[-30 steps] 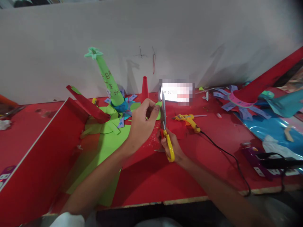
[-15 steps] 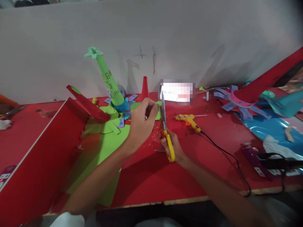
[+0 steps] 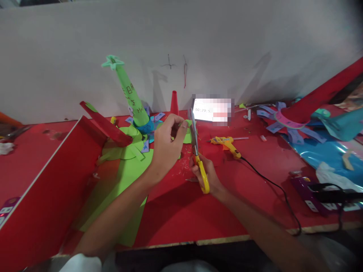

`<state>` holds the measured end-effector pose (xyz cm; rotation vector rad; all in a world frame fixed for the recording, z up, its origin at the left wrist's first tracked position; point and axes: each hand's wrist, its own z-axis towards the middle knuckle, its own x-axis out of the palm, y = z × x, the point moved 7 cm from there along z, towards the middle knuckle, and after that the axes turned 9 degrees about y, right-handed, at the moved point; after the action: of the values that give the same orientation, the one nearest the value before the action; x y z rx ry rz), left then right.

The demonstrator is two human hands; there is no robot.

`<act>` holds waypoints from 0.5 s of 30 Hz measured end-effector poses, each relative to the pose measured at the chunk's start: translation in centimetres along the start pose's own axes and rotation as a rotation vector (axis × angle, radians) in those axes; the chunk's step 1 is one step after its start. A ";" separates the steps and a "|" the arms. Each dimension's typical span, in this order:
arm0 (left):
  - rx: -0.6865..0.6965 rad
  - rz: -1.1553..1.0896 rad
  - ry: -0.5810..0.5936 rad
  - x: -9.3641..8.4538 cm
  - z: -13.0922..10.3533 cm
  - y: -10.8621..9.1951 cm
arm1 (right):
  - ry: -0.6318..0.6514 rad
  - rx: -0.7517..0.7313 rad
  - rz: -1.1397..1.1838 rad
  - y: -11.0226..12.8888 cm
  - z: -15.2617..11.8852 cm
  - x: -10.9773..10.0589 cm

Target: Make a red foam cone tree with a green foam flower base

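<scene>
My left hand (image 3: 168, 141) pinches a small light green piece (image 3: 187, 136) between thumb and fingertips, over the middle of the red table. Just right of it, my right hand (image 3: 205, 170) is closed round the yellow handles of the scissors (image 3: 202, 173), whose blades point up beside the green piece. Behind my left hand stands a small red cone (image 3: 174, 102). To the left, a green cone (image 3: 129, 92) with a star on top rises from a blue band, and a red cone (image 3: 106, 126) leans over green discs (image 3: 127, 151).
A yellow glue gun (image 3: 227, 144) with a black cable lies to the right. Behind it is a lit screen (image 3: 202, 110). A purple power strip (image 3: 306, 196) sits at the right, a red panel (image 3: 59, 181) at the left. Green sheets (image 3: 124, 204) lie under my left forearm.
My left hand has shifted slightly left with the green piece, which now shows less beside the scissors. My right hand and the scissors have hardly moved.
</scene>
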<state>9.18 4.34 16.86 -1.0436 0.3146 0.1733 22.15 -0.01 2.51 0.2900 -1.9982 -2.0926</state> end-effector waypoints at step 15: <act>-0.002 -0.003 -0.021 -0.9 0.3 0.1 | -0.023 0.000 -0.064 0.7 0.0 -0.2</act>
<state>8.35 4.72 17.19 -1.0431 0.2936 0.1818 22.32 0.00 3.17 0.3350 -2.0275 -2.1442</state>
